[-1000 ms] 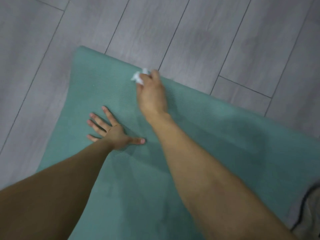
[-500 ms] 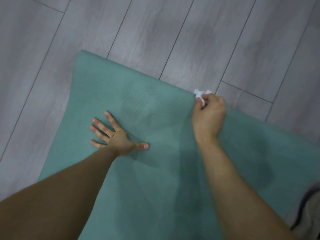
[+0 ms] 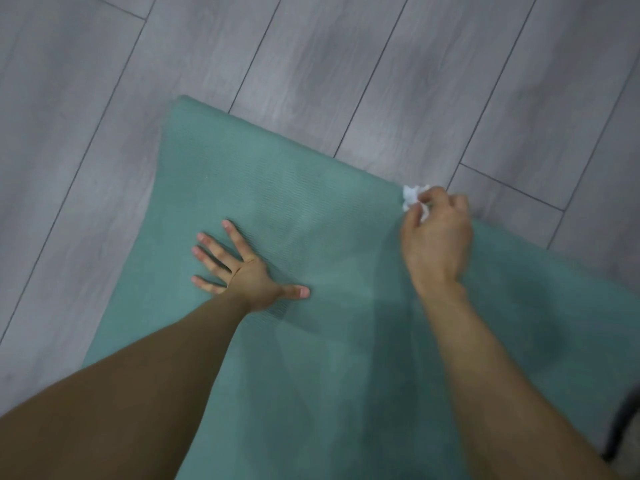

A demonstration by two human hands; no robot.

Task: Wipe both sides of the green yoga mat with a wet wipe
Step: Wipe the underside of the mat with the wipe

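Note:
The green yoga mat [image 3: 311,209] lies flat on the floor, running from upper left to lower right. My left hand [image 3: 242,271] presses flat on it with the fingers spread, near the mat's left part. At the mat's far edge my right hand [image 3: 436,233] pinches a crumpled white wet wipe [image 3: 412,197], which pokes out beyond my fingertips against the edge of the mat. Both forearms reach in from the bottom of the view.
Grey wood-look floor planks [image 3: 311,64] surround the mat on the left, top and right. A dark curved object [image 3: 623,424] shows at the lower right edge, next to the mat.
My right hand swept the wipe along the mat's far edge from the middle toward the right, then held nearly still there. My left hand stayed pressed in place.

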